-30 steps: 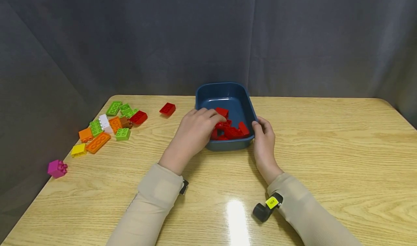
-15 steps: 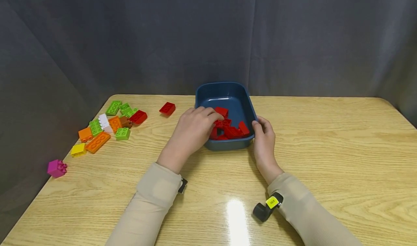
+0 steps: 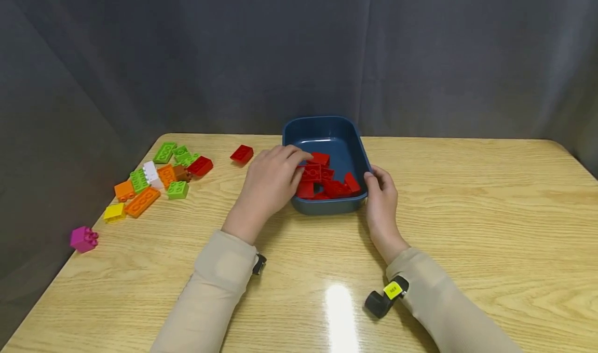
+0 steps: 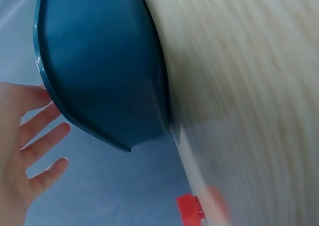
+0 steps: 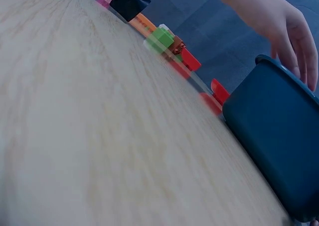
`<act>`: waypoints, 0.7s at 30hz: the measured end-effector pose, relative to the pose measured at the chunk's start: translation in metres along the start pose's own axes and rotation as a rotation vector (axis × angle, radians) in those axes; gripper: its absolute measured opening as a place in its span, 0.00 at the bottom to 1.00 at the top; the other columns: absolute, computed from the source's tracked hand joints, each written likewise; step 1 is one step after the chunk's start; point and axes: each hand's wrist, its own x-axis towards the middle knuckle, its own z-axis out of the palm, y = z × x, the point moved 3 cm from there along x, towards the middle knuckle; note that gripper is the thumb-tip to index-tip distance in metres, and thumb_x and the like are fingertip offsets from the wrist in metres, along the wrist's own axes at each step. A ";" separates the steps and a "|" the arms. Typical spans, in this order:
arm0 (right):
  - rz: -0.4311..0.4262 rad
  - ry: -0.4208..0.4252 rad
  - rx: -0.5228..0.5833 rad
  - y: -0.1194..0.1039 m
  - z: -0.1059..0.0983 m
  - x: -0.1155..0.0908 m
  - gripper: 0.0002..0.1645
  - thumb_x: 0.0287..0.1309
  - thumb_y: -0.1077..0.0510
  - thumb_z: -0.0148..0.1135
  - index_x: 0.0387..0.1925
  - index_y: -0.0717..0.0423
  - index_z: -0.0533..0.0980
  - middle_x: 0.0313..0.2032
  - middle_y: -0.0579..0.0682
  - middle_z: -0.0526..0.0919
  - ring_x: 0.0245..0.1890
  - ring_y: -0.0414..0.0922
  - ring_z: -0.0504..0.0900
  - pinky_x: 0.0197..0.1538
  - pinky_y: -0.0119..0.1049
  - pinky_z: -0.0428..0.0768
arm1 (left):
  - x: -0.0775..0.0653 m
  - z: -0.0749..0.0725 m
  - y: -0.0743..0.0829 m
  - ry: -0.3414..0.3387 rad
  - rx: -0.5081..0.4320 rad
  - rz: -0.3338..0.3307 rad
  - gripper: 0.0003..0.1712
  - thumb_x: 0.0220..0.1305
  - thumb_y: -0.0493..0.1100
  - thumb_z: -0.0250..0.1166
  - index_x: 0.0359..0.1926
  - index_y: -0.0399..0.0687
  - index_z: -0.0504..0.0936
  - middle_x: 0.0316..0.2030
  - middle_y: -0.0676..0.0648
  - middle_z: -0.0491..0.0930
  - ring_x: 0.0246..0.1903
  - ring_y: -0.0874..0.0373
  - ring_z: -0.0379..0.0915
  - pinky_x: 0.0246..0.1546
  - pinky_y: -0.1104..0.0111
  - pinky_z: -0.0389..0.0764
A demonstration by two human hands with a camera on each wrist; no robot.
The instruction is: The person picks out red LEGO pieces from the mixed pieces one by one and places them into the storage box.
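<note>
A dark blue plastic bin (image 3: pixel 341 207) stands on the table and holds several red toy building bricks (image 3: pixel 336 189) in its near part. My left hand (image 3: pixel 273 179) hovers over its left rim, index finger and thumb apart above the bricks. In the left wrist view the fingers (image 4: pixel 47 139) of that hand are spread beside the bin (image 4: pixel 99 61), some tips hidden behind the rim. At the right side my right hand (image 3: pixel 382 207) grips the bin, its thumb at the rim and its fingers along the outer wall.
One red brick (image 3: pixel 242 154) lies left of the bin. Farther left is a loose group of green, orange, brown, white and yellow bricks, with another red brick (image 3: pixel 200 166) at its right end. A magenta brick (image 3: pixel 84 239) sits near the left table edge. Grey curtain (image 3: pixel 299 46) hangs behind.
My left hand has drawn back slightly to the left and up, and more of the red bricks beneath it shows. The right hand keeps its hold on the bin.
</note>
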 end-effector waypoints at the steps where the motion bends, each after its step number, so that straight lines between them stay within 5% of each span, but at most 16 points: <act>1: 0.000 -0.001 0.001 0.000 0.000 0.000 0.24 0.74 0.55 0.44 0.64 0.62 0.68 0.60 0.55 0.72 0.57 0.45 0.70 0.64 0.36 0.67 | 0.000 0.000 -0.001 0.003 -0.005 -0.012 0.16 0.68 0.41 0.63 0.56 0.52 0.82 0.54 0.50 0.80 0.54 0.52 0.74 0.58 0.59 0.73; 10: -0.008 -0.027 0.013 0.002 0.005 0.000 0.23 0.75 0.55 0.45 0.64 0.62 0.68 0.59 0.55 0.72 0.57 0.45 0.70 0.64 0.36 0.66 | -0.007 -0.002 -0.010 0.002 -0.217 -0.194 0.18 0.70 0.44 0.62 0.60 0.57 0.80 0.59 0.51 0.77 0.59 0.53 0.71 0.58 0.56 0.72; 21: -0.024 0.004 -0.008 0.003 -0.002 0.000 0.22 0.74 0.55 0.45 0.63 0.62 0.69 0.58 0.55 0.73 0.56 0.46 0.70 0.63 0.36 0.68 | -0.009 -0.009 -0.037 0.113 -0.270 -0.213 0.19 0.71 0.41 0.60 0.61 0.54 0.79 0.62 0.50 0.74 0.63 0.52 0.68 0.53 0.55 0.76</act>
